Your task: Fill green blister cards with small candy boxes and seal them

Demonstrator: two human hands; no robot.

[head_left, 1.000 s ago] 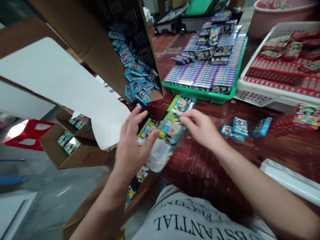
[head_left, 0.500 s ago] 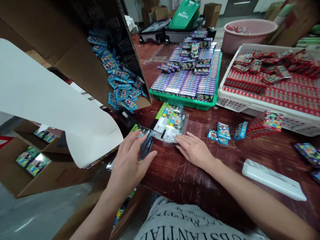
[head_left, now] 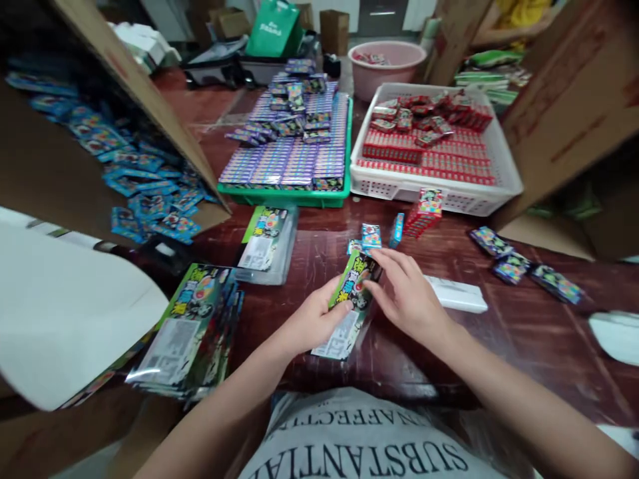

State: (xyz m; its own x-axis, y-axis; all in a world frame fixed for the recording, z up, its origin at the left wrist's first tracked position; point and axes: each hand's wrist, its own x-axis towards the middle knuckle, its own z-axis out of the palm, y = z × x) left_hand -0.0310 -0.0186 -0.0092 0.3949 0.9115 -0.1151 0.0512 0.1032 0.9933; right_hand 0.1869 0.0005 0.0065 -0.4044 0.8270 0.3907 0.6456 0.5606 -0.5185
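Observation:
A flat printed plastic pouch [head_left: 340, 336], black and green with a pale label, is in both hands above the table. My left hand [head_left: 312, 319] grips its left edge, thumb on top. At the upper right edge, my right hand [head_left: 410, 293] closes on the pouch with thumb and fingers. A pile of similar pouches [head_left: 184, 326] lies to the left of my left arm. Farther back, another printed pouch [head_left: 264, 243] rests by itself, with clear plastic along its right side. Small blue candy packets [head_left: 371, 234] lie just beyond the right fingers.
A green tray [head_left: 284, 196] holds purple boxes, and a white basket [head_left: 369, 186] holds red packs. Blue packets spill inside a cardboard box [head_left: 210, 179] at left. A red stack [head_left: 422, 213], a white packet [head_left: 456, 294] and dark packs [head_left: 512, 266] are on the right.
Both hands have come together at the middle, and one pouch is now held between them. The left hand has left the pouch pile. The view has turned to the right.

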